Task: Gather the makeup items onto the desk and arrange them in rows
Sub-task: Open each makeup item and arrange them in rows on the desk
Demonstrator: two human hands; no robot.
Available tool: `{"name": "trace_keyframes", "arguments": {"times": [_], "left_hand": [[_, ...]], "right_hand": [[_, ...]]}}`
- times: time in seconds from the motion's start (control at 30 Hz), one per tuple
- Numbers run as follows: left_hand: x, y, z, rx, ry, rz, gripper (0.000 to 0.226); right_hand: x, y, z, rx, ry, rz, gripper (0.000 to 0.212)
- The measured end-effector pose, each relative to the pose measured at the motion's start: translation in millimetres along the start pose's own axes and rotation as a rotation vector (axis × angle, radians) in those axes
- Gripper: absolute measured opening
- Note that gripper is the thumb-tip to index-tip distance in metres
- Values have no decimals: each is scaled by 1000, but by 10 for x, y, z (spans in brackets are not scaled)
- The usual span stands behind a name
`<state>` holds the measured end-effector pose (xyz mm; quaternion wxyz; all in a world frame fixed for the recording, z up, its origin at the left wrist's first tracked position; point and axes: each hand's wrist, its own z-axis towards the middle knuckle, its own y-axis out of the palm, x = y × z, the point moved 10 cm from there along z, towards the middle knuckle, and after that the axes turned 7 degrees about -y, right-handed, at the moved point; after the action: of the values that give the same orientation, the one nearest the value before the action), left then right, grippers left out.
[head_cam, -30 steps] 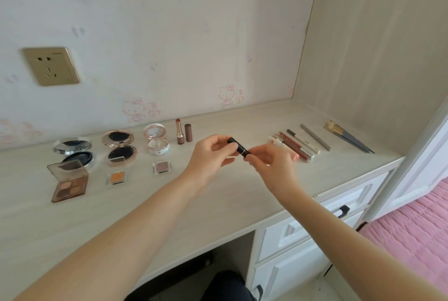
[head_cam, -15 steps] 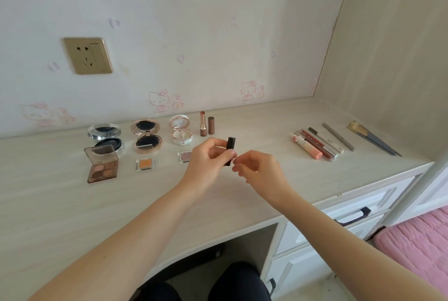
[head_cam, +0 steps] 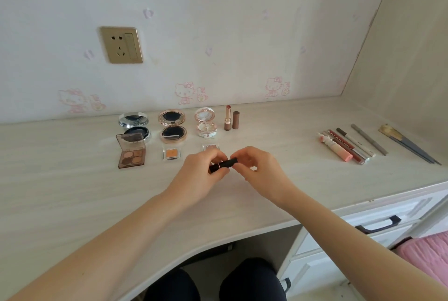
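Note:
A black lipstick tube (head_cam: 224, 164) lies level between both hands above the desk (head_cam: 72, 191). My left hand (head_cam: 202, 174) grips its left end and my right hand (head_cam: 259, 170) pinches its right end. Behind them stand open compacts: silver (head_cam: 134, 126), rose-gold (head_cam: 172, 126) and white floral (head_cam: 206, 122). An uncapped lipstick (head_cam: 227, 121) and its brown cap (head_cam: 236, 120) stand upright beside them. In front lie a brown eyeshadow palette (head_cam: 131, 153), an orange shadow pan (head_cam: 171, 154) and a pink pan (head_cam: 210, 147), partly hidden by my left hand.
A row of lip glosses and pencils (head_cam: 349, 145) and dark brushes (head_cam: 407, 145) lies at the right of the desk. A gold wall socket (head_cam: 121, 45) is on the back wall. White drawers with a black handle (head_cam: 378, 225) sit under the desk's right side.
The tube has turned from upright in my left hand to level, and my right hand has taken hold of its other end. The view has shifted left.

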<state>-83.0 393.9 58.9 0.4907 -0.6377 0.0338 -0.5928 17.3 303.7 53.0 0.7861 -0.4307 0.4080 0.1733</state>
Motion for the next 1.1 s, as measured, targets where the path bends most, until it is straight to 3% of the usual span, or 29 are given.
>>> {"name": "trace_keyframes", "arguments": {"times": [0.2, 0.37, 0.5, 0.8, 0.97, 1.1], "left_hand": [[-122, -90, -164, 66, 93, 264, 9], [-73, -116, -265, 249, 295, 617, 19], [-43, -116, -287, 308, 298, 749, 27], [43, -77, -348, 361, 334, 775, 10], [103, -82, -363, 368, 313, 832, 33], [57, -50, -342, 311, 296, 777, 33]], "right_hand": [[-106, 282, -28, -73, -103, -92, 19], [-171, 486, -38, -102, -183, -155, 20], [-199, 569, 7, -95, -245, -227, 22], [-275, 546, -34, -34, -296, -206, 18], [-323, 498, -91, 1, -299, -98, 19], [-338, 486, -104, -30, -301, -52, 21]]}}
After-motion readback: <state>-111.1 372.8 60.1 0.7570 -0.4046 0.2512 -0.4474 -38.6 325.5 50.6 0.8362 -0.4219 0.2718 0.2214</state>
